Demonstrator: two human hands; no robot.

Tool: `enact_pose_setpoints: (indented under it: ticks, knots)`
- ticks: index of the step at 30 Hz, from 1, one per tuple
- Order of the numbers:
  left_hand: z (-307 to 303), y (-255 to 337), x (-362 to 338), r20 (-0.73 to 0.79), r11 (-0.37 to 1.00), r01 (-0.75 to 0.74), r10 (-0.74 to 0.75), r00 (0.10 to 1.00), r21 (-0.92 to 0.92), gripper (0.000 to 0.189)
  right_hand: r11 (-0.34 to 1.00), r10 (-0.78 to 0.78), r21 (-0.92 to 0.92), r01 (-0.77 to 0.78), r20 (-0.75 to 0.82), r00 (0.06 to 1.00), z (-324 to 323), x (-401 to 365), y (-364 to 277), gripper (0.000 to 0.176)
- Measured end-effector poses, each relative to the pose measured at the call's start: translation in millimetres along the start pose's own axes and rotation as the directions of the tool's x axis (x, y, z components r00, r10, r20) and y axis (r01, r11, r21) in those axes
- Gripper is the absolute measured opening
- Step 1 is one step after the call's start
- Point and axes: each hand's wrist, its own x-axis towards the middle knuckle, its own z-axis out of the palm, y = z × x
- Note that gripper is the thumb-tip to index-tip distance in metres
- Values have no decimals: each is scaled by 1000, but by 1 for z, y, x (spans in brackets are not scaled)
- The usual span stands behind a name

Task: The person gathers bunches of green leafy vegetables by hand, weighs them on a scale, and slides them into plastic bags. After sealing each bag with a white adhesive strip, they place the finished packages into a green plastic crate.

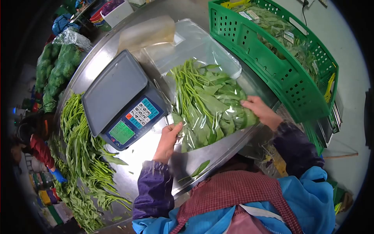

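A clear plastic bag of leafy greens lies on the steel table in front of me, stems toward the far left and leaves toward me. My left hand pinches the bag's near left edge between thumb and fingers. On the other side, my right hand grips the bag's right edge, with its thumb on top. Just left of the bag stands a digital scale, its grey pan bare and its green display lit. Some of my fingers are hidden behind the plastic.
Loose water spinach-like greens are heaped along the table's left side. A green crate with bagged greens stands at the right. Flat clear bags lie beyond the filled one. A blue-gloved co-worker's hand is at far left.
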Motion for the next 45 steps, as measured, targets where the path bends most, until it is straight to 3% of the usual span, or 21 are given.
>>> enact_pose_setpoints:
  ticks: [3, 5, 6, 7, 8, 9, 11, 12, 14, 15, 16, 18, 20, 23, 27, 30, 36, 38, 40, 42, 45]
  knots:
    - [-9, 56, -41, -96, 976, -216, 218, 971, 37, 25, 972, -217, 73, 221, -65, 974, 0, -36, -55, 25]
    - [12, 107, -90, -79, 822, -384, 388, 918, -420, 30, 720, -585, -339, 605, 171, 792, -13, -50, -96, 29]
    - [26, 133, -114, -242, 753, -346, 251, 937, -560, 37, 771, -507, 534, 346, 188, 841, -19, -58, -101, 36]
    - [7, 134, -102, 74, 622, -289, 490, 869, -728, 38, 725, -574, 612, 315, 284, 768, -5, -66, -125, 39]
    - [-13, 131, -86, 319, 513, -146, 706, 633, -846, 40, 679, -638, 683, 270, 366, 678, 8, -69, -147, 41]
    - [-18, 130, -78, 219, 554, -309, 690, 690, -773, 39, 679, -641, 682, 272, 370, 672, 8, -60, -147, 41]
    - [-25, 109, -52, 24, 654, -497, 618, 786, -570, 35, 793, -452, 500, 349, 97, 887, 10, -30, -127, 39]
    - [-20, 89, -39, -125, 746, -481, 482, 867, -460, 35, 875, -383, 331, 354, 25, 923, 15, -22, -109, 41]
    - [-19, 25, -23, -298, 936, -353, 335, 894, -6, 51, 973, -227, -61, 222, -82, 970, 19, -4, -51, 46]
    - [-22, -10, -15, -220, 948, -316, 317, 922, 44, 58, 958, -134, -271, 96, -125, 983, 16, 4, -17, 51]
    - [-8, -9, -33, -196, 991, -123, 110, 975, -59, 63, 973, -9, -229, -17, -109, 994, 20, 6, 11, 55]
    - [-8, -41, -29, -62, 981, -6, -7, 998, -192, 70, 986, 114, -117, -123, -79, 990, 39, -10, 37, 56]
    - [2, -39, -36, 24, 968, 36, -31, 999, -250, 68, 992, 114, -39, -117, -75, 991, 55, -21, 46, 52]
    - [11, -56, -26, 132, 924, 112, -68, 989, -365, 57, 927, 127, 299, -227, 318, 940, 61, -13, 68, 44]
    - [12, -61, -26, 336, 880, 281, -151, 930, -383, 52, 924, 98, 328, -197, 295, 951, 62, -35, 60, 67]
    - [14, -66, -25, 434, 824, 249, -5, 901, -508, 52, 972, -73, 233, 3, 292, 954, 59, -47, 52, 77]
    - [28, -44, -24, 403, 862, 158, 57, 914, -481, 62, 989, -52, 146, 16, 245, 968, 41, -64, 20, 74]
    - [42, -22, -32, 406, 906, -31, 220, 887, -422, 67, 986, -29, 164, -10, 232, 972, 30, -57, 21, 72]
    - [51, -13, -34, 325, 948, -39, 147, 934, -317, 66, 967, -169, 232, 107, 264, 950, 21, -45, 27, 68]
    - [66, -7, -40, 297, 891, -171, 313, 902, -421, 59, 955, -208, 256, 149, 218, 954, 29, -45, 22, 66]
    - [69, 5, -49, 255, 966, -144, 198, 946, -216, 61, 949, -32, 315, 37, -21, 999, 44, -42, 17, 63]
